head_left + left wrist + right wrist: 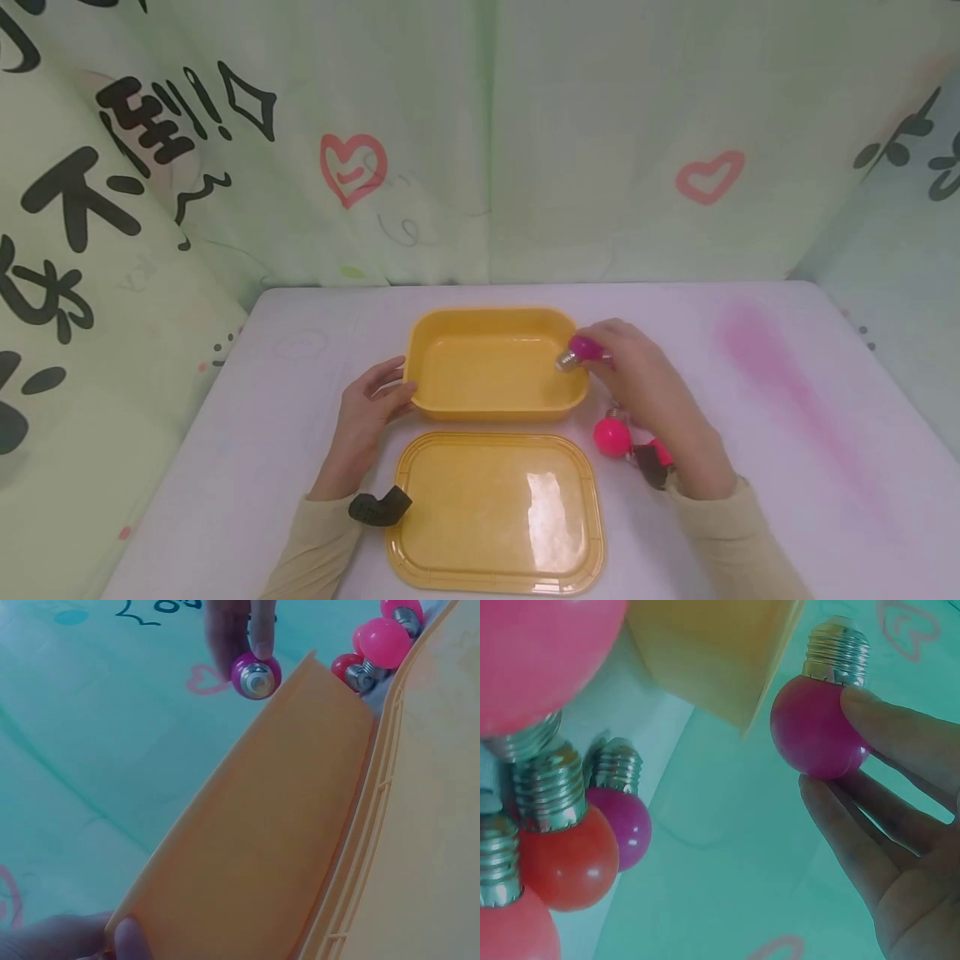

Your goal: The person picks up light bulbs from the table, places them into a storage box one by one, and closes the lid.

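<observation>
My right hand (637,375) pinches a purple light bulb (583,348) between thumb and fingers. The bulb, round with a silver screw base (838,649), is over the right end of a yellow plastic box (487,408); its base points left, toward the inside. No other thing shows inside the box. At the box's left end my left hand (363,421) grips the rim, with the thumb (133,941) on one side of the wall and fingers on the other. Below my right hand lie several more bulbs, among them a pink one (612,437) and a red one (570,859), partly hidden by my wrist.
A yellow lid (465,517) lies flat on the white table (750,542), just in front of the box. Dark straps (381,506) hang at both wrists. A pale green curtain (585,125) with drawings rises behind the table and at its sides.
</observation>
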Demonstrator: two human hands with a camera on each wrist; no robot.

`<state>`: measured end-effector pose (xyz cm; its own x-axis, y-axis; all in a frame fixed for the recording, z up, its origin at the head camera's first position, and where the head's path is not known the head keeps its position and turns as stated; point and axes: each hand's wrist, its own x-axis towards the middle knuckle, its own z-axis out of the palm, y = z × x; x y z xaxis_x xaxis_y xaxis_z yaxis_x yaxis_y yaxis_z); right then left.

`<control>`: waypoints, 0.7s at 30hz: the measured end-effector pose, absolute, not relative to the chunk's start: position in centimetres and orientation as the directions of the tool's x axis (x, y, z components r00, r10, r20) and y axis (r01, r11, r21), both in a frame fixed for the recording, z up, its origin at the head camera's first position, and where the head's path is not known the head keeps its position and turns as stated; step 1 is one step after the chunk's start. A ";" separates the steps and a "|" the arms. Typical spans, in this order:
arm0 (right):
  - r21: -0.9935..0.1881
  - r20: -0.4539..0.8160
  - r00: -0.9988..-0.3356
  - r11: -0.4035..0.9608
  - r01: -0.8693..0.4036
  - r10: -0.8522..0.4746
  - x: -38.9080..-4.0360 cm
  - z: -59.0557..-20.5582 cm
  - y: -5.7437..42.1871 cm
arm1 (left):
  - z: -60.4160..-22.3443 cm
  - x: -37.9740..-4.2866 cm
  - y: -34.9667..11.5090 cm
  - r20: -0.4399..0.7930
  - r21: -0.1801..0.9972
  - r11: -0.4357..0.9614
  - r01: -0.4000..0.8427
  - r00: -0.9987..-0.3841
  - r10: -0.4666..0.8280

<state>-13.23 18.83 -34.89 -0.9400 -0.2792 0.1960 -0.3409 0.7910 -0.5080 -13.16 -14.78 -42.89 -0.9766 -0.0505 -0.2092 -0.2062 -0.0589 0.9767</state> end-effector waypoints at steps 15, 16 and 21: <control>-0.474 0.214 -0.909 0.776 -0.416 -0.356 -14.1 -36.0 16.5 | -42.9 -13.0 -14.7 -0.203 0.977 -0.076 -0.199 -0.978 -0.048; -0.474 0.217 -0.906 0.772 -0.423 -0.363 -14.1 -36.0 16.4 | -42.9 -13.0 -14.7 -0.201 0.978 -0.073 -0.197 -0.978 -0.047; -0.525 0.198 -0.909 0.743 -0.415 -0.368 -14.3 -36.4 15.9 | -43.0 -13.1 -14.8 -0.201 0.978 -0.070 -0.197 -0.978 -0.053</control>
<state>-14.28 15.93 -36.45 -0.9088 -0.3676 0.1976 -0.4148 0.7435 -0.5246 -13.08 -14.76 -42.96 -0.9782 -0.0531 -0.2007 -0.1968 -0.0702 0.9779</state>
